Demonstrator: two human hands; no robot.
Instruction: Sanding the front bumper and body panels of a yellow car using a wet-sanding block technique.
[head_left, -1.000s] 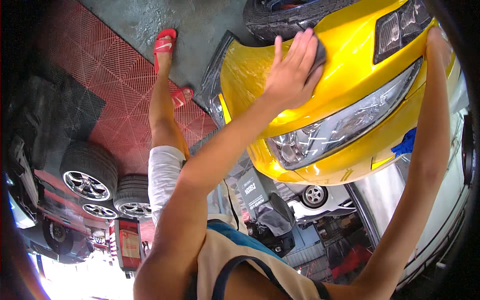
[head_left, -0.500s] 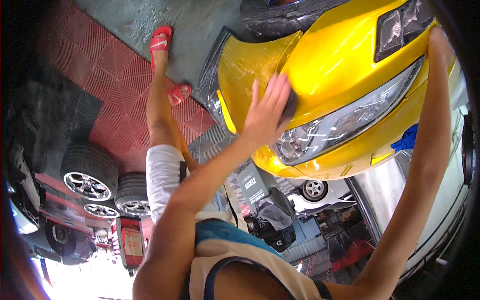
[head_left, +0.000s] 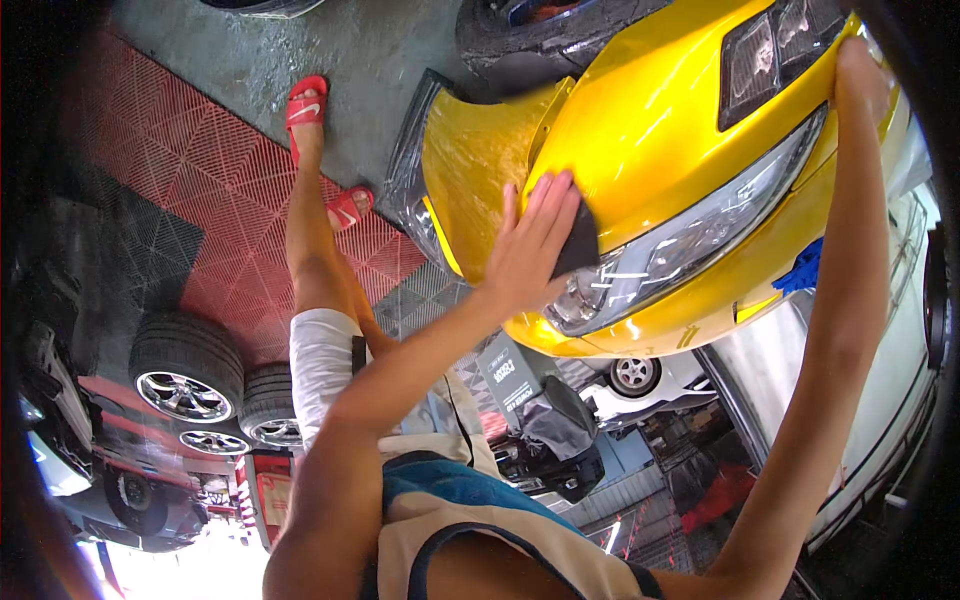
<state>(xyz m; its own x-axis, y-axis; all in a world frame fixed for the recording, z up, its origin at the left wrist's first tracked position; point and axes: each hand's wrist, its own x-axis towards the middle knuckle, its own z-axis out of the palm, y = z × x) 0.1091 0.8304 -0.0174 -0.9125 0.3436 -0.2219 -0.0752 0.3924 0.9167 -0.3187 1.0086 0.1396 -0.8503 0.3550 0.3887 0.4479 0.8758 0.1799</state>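
Observation:
A glossy yellow car front bumper (head_left: 640, 130) with a long clear headlight (head_left: 700, 240) set in it fills the upper right. My left hand (head_left: 535, 235) lies against the bumper beside the headlight's lower corner. A flat black pad (head_left: 578, 243) is held under its fingers and sticks out on the right side. My right hand (head_left: 862, 85) is at the bumper's far right edge, next to a dark grille opening (head_left: 775, 60). Its fingers are mostly hidden and blurred, so their grip cannot be made out. Wrinkled shine marks the bumper's left part.
A dark tire (head_left: 550, 50) lies behind the bumper. Wheels with silver rims (head_left: 185, 385) stand at left on red and grey floor tiles (head_left: 270, 220). A blue cloth (head_left: 803, 265) is near my right forearm. Below the bumper are a grey box (head_left: 508, 375) and a white car (head_left: 655, 395).
My left hand has shifted slightly along the bumper, and more of the black pad shows. The whole view has tilted a little; my right hand stays at the bumper's right edge.

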